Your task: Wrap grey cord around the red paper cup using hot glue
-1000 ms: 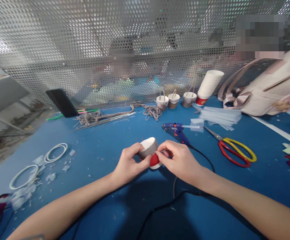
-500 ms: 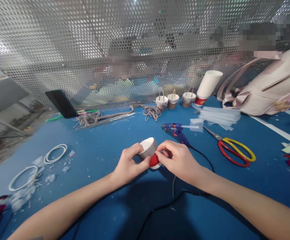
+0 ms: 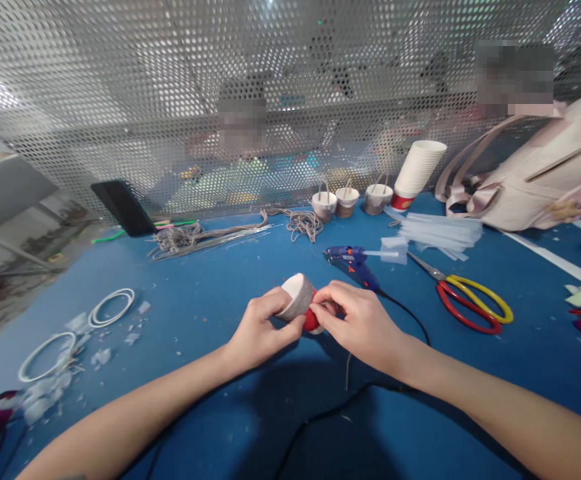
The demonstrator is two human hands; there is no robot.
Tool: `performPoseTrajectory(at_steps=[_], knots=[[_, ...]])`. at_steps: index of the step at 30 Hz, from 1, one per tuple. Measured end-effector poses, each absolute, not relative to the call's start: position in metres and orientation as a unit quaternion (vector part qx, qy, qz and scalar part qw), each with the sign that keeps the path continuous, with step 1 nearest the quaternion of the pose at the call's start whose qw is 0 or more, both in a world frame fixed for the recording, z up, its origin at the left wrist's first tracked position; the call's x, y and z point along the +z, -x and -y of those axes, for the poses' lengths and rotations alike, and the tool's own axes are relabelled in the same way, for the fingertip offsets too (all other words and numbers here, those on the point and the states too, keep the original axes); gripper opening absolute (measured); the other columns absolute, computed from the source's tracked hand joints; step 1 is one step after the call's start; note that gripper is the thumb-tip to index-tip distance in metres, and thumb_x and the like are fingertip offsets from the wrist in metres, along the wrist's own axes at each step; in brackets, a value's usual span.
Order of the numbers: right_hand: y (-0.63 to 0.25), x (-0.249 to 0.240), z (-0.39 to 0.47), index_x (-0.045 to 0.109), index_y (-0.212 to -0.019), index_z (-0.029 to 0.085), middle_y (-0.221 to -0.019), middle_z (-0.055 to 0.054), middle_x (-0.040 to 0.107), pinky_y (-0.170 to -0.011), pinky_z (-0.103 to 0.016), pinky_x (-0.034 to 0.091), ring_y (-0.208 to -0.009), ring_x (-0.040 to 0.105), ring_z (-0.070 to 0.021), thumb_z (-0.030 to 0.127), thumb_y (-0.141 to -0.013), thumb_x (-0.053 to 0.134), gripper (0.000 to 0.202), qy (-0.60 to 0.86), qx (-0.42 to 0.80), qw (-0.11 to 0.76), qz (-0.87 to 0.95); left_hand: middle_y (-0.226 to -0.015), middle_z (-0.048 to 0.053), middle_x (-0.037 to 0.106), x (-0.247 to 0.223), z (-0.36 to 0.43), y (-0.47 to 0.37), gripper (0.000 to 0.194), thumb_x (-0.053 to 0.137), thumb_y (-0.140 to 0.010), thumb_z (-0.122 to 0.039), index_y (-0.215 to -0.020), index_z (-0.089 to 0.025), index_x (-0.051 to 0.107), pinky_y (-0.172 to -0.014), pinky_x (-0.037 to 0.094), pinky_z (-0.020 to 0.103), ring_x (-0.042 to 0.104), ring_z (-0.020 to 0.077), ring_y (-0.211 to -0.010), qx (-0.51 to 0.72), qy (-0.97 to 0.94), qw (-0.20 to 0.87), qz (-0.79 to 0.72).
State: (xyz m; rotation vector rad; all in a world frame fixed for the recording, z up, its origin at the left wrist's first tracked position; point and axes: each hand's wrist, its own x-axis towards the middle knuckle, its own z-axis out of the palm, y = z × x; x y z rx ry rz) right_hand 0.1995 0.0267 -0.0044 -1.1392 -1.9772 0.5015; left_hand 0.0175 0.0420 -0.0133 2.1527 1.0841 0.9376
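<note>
My left hand [image 3: 269, 321] grips a paper cup [image 3: 297, 298] by its rim, thumb outside and fingers at the opening. Grey cord is wound round the upper part of the cup, while its lower part shows bare red. The cup is tilted, its white mouth facing up and to the left. Against the cup's right side, my right hand [image 3: 353, 317] pinches the grey cord [image 3: 348, 370], whose loose end hangs below the palm. Just beyond the hands a blue glue gun [image 3: 353, 260] lies on its side with a clear glue stick in its back.
Scissors [image 3: 463, 297] and glue sticks [image 3: 435, 233] lie to the right. Several small cord-wrapped cups [image 3: 346, 202], a cup stack [image 3: 420, 170] and a pale backpack [image 3: 545, 170] line the mesh panel. Grey cord [image 3: 185, 238], a phone [image 3: 123, 207] and white rings [image 3: 111, 308] are leftward. A black cable [image 3: 320, 415] crosses in front.
The cup has tipped a little further to the left in my hands, and less of its red base shows. Both hands stay in nearly the same place.
</note>
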Motion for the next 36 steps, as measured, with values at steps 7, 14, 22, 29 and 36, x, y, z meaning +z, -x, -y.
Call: performPoseTrajectory(at_steps=[7, 14, 22, 29, 36], knots=[[-0.2015, -0.0043, -0.0271, 0.058, -0.076, 0.019, -0.068, 0.001, 0.057, -0.055, -0.022, 0.039, -0.057, 0.051, -0.0098, 0.014, -0.083, 0.052, 0.010, 0.449, 0.192, 0.391, 0.780, -0.053, -0.002, 0.048, -0.0109, -0.0413, -0.0176, 0.022, 0.050, -0.074, -0.020, -0.052, -0.017, 0.047, -0.053, 0.037, 0.022, 0.044, 0.0109, -0.055, 0.336, -0.805, 0.268, -0.408], [-0.2012, -0.0054, -0.0281, 0.058, -0.077, 0.017, -0.070, 0.001, 0.058, -0.056, -0.022, 0.039, -0.059, 0.052, -0.0098, 0.014, -0.084, 0.052, 0.010, 0.448, 0.190, 0.388, 0.783, -0.053, -0.002, 0.046, -0.0114, -0.0409, -0.0172, 0.025, 0.049, -0.076, -0.020, -0.052, -0.016, 0.046, -0.053, 0.035, 0.023, 0.043, 0.0106, -0.054, 0.340, -0.797, 0.276, -0.416], [-0.2010, -0.0044, -0.0279, 0.058, -0.076, 0.018, -0.068, 0.000, 0.058, -0.055, -0.022, 0.039, -0.058, 0.051, -0.0102, 0.015, -0.084, 0.051, 0.011, 0.447, 0.190, 0.393, 0.781, -0.052, -0.002, 0.045, -0.0126, -0.0411, -0.0164, 0.025, 0.049, -0.076, -0.021, -0.051, -0.017, 0.045, -0.053, 0.035, 0.023, 0.042, 0.0108, -0.054, 0.337, -0.801, 0.276, -0.411], [-0.2018, -0.0046, -0.0287, 0.059, -0.076, 0.018, -0.070, 0.000, 0.059, -0.055, -0.022, 0.040, -0.059, 0.053, -0.0101, 0.015, -0.084, 0.052, 0.010, 0.449, 0.187, 0.385, 0.784, -0.052, -0.003, 0.044, -0.0112, -0.0413, -0.0177, 0.024, 0.050, -0.074, -0.021, -0.051, -0.017, 0.045, -0.051, 0.035, 0.022, 0.040, 0.0104, -0.053, 0.345, -0.798, 0.278, -0.410], [-0.2017, -0.0052, -0.0299, 0.059, -0.076, 0.019, -0.072, 0.000, 0.060, -0.055, -0.022, 0.040, -0.060, 0.053, -0.0102, 0.015, -0.084, 0.053, 0.011, 0.446, 0.191, 0.385, 0.785, -0.051, -0.003, 0.043, -0.0111, -0.0413, -0.0177, 0.024, 0.049, -0.075, -0.020, -0.051, -0.017, 0.044, -0.051, 0.034, 0.022, 0.041, 0.0102, -0.052, 0.350, -0.800, 0.275, -0.402]])
